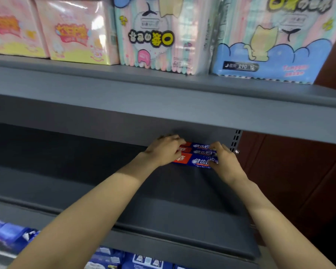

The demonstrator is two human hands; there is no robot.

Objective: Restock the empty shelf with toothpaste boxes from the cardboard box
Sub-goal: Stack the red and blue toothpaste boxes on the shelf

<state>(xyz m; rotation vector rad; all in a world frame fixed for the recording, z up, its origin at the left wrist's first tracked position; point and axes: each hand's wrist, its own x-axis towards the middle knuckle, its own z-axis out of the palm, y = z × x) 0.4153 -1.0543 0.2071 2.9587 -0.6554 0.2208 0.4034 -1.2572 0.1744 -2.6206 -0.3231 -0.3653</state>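
Head view: a small stack of blue and red toothpaste boxes (197,155) sits at the far right of the dark grey shelf (163,220), close to its back wall. The left hand (164,150) grips the stack's left end, fingers curled over it; the right hand (224,162) pinches its right end. On the upper shelf (124,88) stand pink packs (74,32) and pastel packs (270,39).

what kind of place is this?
Most likely a shop aisle. Grey metal shelving holds rows of sealed pastel packs above and blue packs below, while both hands set toothpaste boxes at the back of a bare middle shelf.
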